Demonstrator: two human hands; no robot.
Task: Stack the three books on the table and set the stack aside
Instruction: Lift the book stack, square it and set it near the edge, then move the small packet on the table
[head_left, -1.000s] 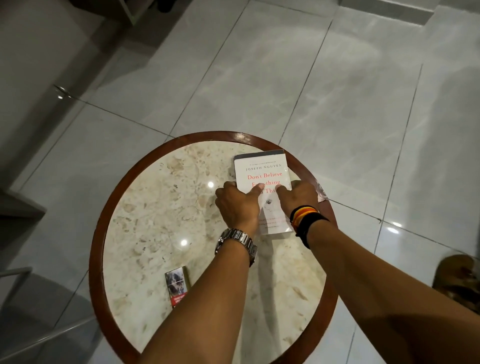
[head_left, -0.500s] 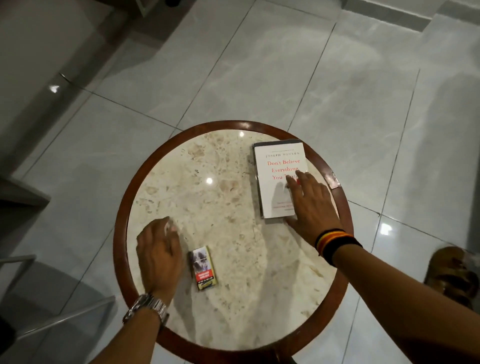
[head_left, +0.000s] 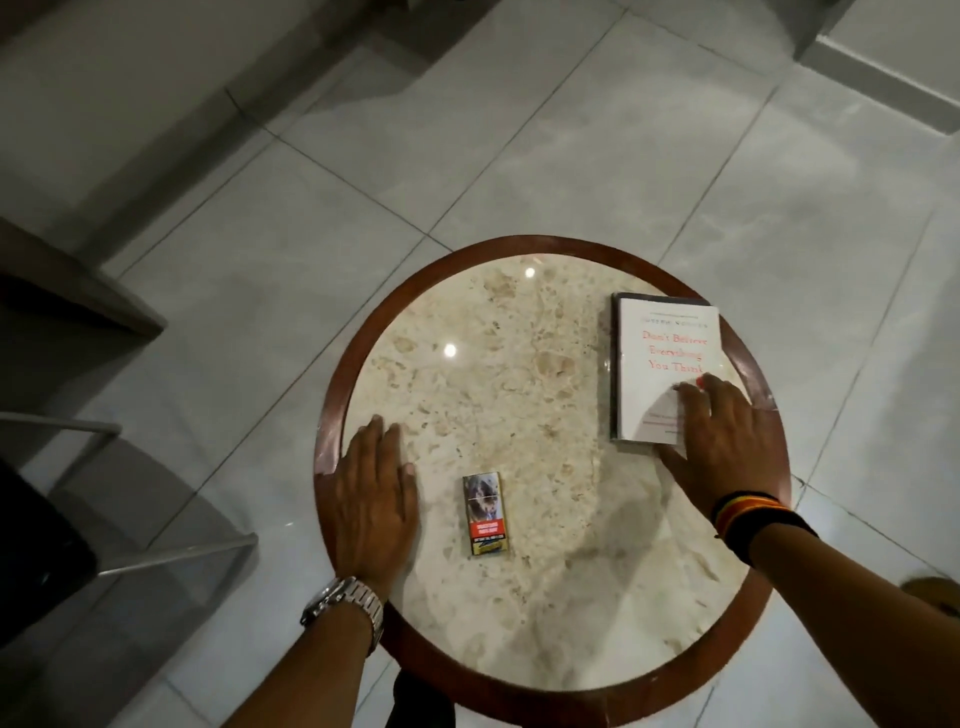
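Observation:
A stack of books (head_left: 660, 364) lies at the right edge of the round marble table (head_left: 493, 364). Its top book has a white cover with red lettering; dark edges of books beneath show along the left and far sides. My right hand (head_left: 722, 441) lies flat on the near right corner of the top cover, fingers spread, gripping nothing. My left hand (head_left: 374, 493), with a metal watch at the wrist, rests palm down on the table's left rim, well apart from the stack.
A small cigarette pack (head_left: 485, 514) lies on the table between my hands. The table has a brown wooden rim (head_left: 332, 395). Around it is glossy grey tile floor (head_left: 519, 145), with a dark chair and metal legs (head_left: 78, 467) at the left.
My left hand left the stack and came down on the table's left rim. The stack slid toward the right edge under my right hand. The camera view shifted, so the table sits further right.

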